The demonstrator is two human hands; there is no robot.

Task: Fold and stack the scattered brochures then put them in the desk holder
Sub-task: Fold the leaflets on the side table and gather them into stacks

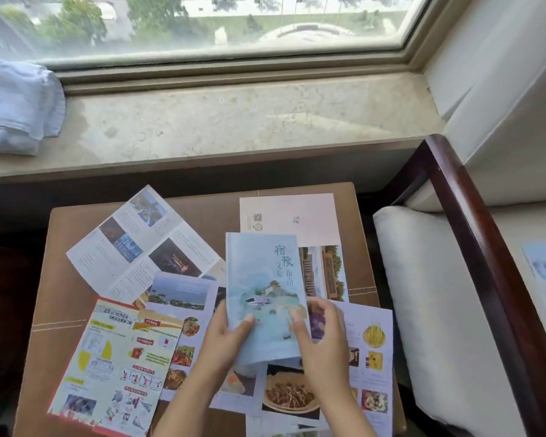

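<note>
Pinching the folded blue brochure [262, 298] at its 7 and 5 o'clock corners, left hand [224, 337] and right hand [320, 339] are holding it, both grips clenched on paper, over the worktop [76, 247] centre; light, limp, slick, so probably best held near the crease.

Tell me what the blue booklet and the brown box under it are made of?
The blue booklet looks like thin, smooth paper: its bottom edge curls where the left hand and right hand hold it. The brown box seems matte cardboard, given its flap seam.
</note>
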